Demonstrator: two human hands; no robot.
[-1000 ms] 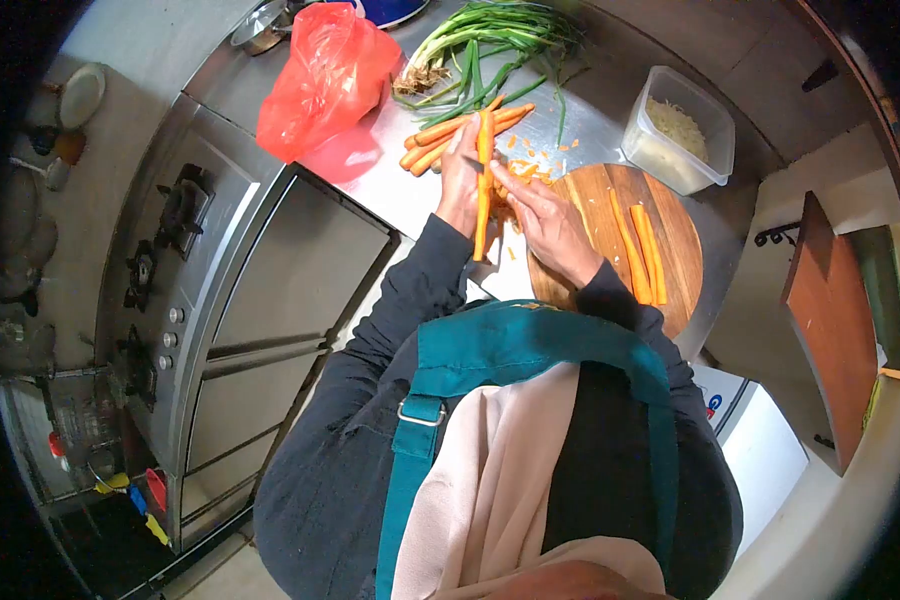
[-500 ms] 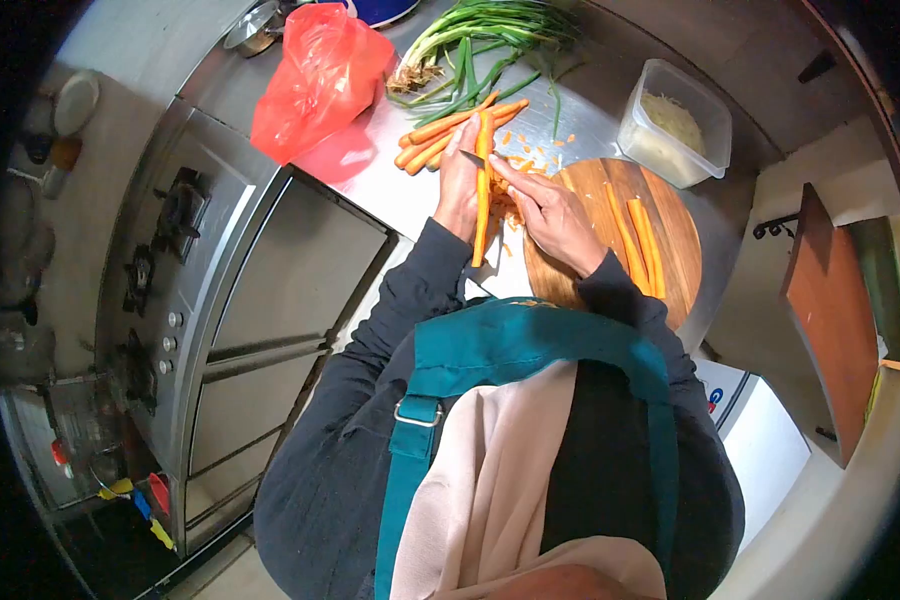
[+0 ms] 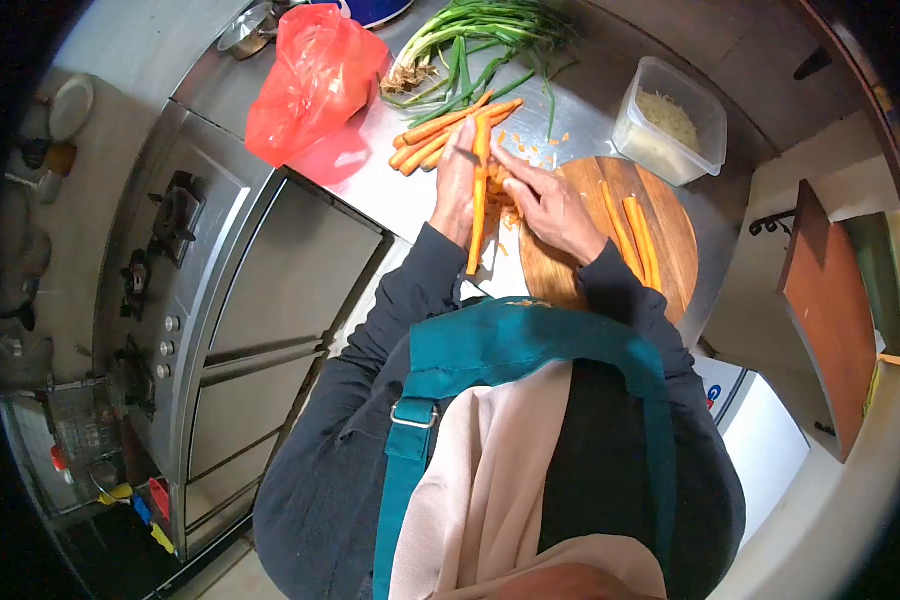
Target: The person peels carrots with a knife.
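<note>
My left hand (image 3: 452, 200) is closed around a long peeled carrot (image 3: 478, 195), which points away from me over the counter. Close on its right, my right hand (image 3: 560, 218) has its fingers curled on a small knife, mostly hidden, whose dark blade (image 3: 460, 153) lies against the carrot. Orange peelings (image 3: 508, 212) are scattered under and beyond the hands. Several unpeeled carrots (image 3: 426, 131) lie in a pile just past my left hand. On the round wooden board (image 3: 560, 275) to the right rest a few peeled carrots (image 3: 643, 238).
Green onions (image 3: 470, 45) lie at the back, beside a red plastic bag (image 3: 315, 85). A clear tub (image 3: 670, 165) of pale shreds stands behind the board. To the left is a gas stove (image 3: 170, 270); a metal pot (image 3: 248, 32) sits at the far left of the counter.
The carrot has shifted slightly toward me and its near end a little left. My right hand has moved slightly along it. The whole view has drifted a little.
</note>
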